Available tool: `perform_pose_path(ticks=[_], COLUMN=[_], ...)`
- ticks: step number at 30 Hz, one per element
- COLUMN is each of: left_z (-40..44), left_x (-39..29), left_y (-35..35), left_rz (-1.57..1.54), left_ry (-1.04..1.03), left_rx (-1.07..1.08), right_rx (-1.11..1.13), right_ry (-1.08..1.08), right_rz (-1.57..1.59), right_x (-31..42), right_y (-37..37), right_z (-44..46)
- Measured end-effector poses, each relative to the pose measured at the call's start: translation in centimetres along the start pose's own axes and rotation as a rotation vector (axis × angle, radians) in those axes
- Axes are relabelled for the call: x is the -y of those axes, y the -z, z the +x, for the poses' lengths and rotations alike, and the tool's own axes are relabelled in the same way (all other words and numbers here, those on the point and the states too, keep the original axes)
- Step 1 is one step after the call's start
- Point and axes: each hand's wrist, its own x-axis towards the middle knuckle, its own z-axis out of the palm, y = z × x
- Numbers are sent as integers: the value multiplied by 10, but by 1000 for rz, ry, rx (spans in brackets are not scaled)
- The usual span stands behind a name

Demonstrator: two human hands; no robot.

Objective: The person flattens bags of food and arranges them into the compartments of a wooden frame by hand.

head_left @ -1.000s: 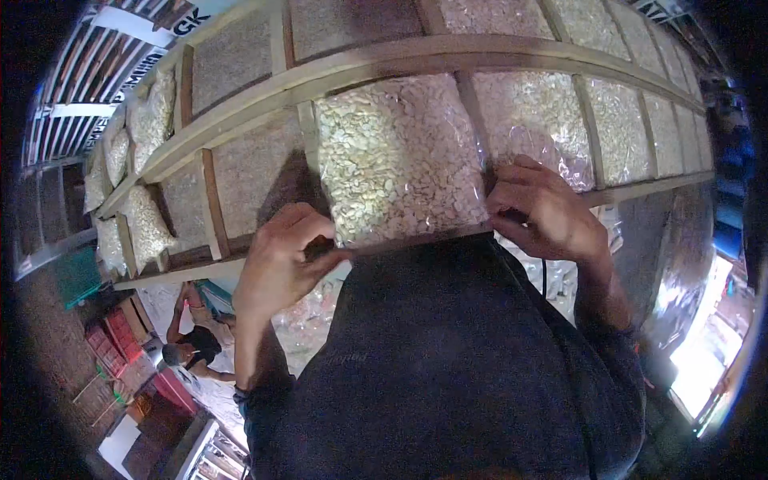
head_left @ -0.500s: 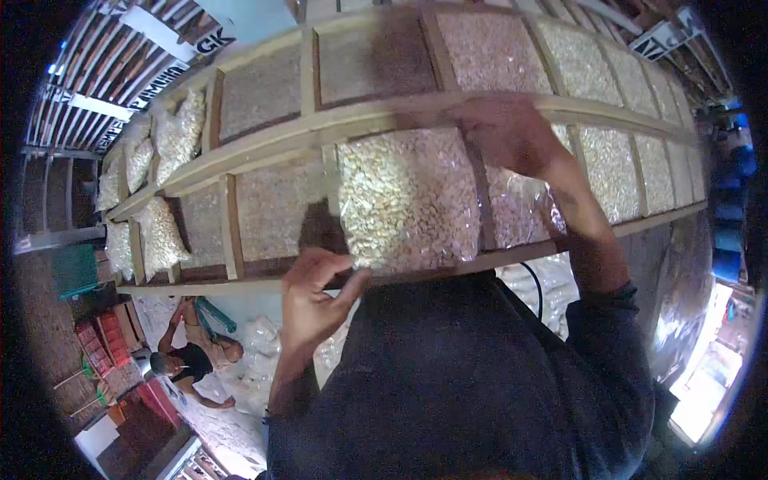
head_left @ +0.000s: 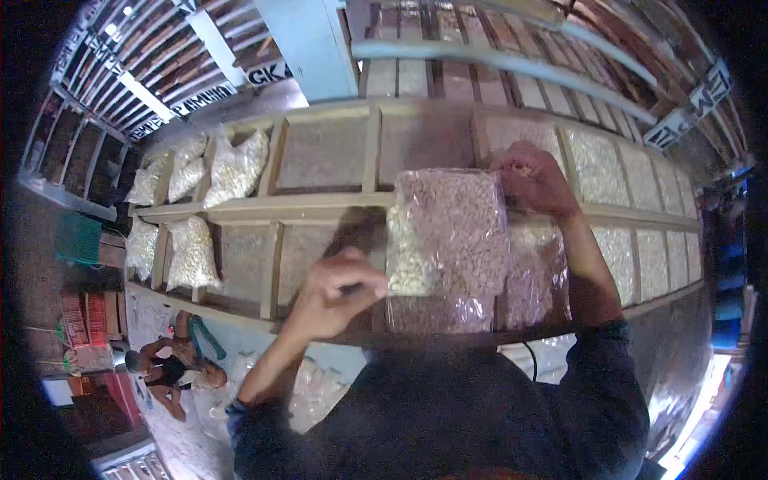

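A flat clear plastic bag of pale beans (head_left: 452,232) is raised over the wooden frame, overlapping its middle rail. My left hand (head_left: 340,296) is closed at the bag's lower left corner, thumb and fingers pinched together. At the upper right corner, my right hand (head_left: 532,180) is curled closed on the bag's edge, slightly blurred. Beneath the raised bag shows more shiny plastic over beans (head_left: 440,316), partly hidden. Another filled bag (head_left: 532,268) lies flat just to the right, below my right wrist.
The divided wooden frame (head_left: 320,206) holds flat bean bags (head_left: 596,164) on the right. Plump upright bags (head_left: 236,168) stand in its left compartments. Further racks with a pale blue rail (head_left: 480,60) rise behind. Another person (head_left: 172,360) sits low at the left.
The bag has come up from its compartment. My right hand has moved from beside the divider to the bag's upper right corner. The camera view has tilted upward.
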Motion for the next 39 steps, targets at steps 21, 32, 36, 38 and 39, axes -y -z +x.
perform_pose_path(ticks=[21, 32, 36, 38, 39], left_z=[210, 211, 205, 218, 222], left_x=[120, 151, 139, 138, 149], left_y=[46, 57, 61, 73, 84], left_rz=[904, 977, 903, 851, 758], left_ry=[-368, -492, -398, -366, -273], left_rx=[155, 355, 377, 428, 366], right_rx=[-139, 63, 141, 211, 196], right_ry=[-164, -339, -389, -439, -416], right_rz=[-736, -533, -696, -671, -693], right_x=[-7, 17, 28, 34, 38], right_y=[-137, -127, -128, -132, -146], right_z=[102, 98, 103, 114, 115])
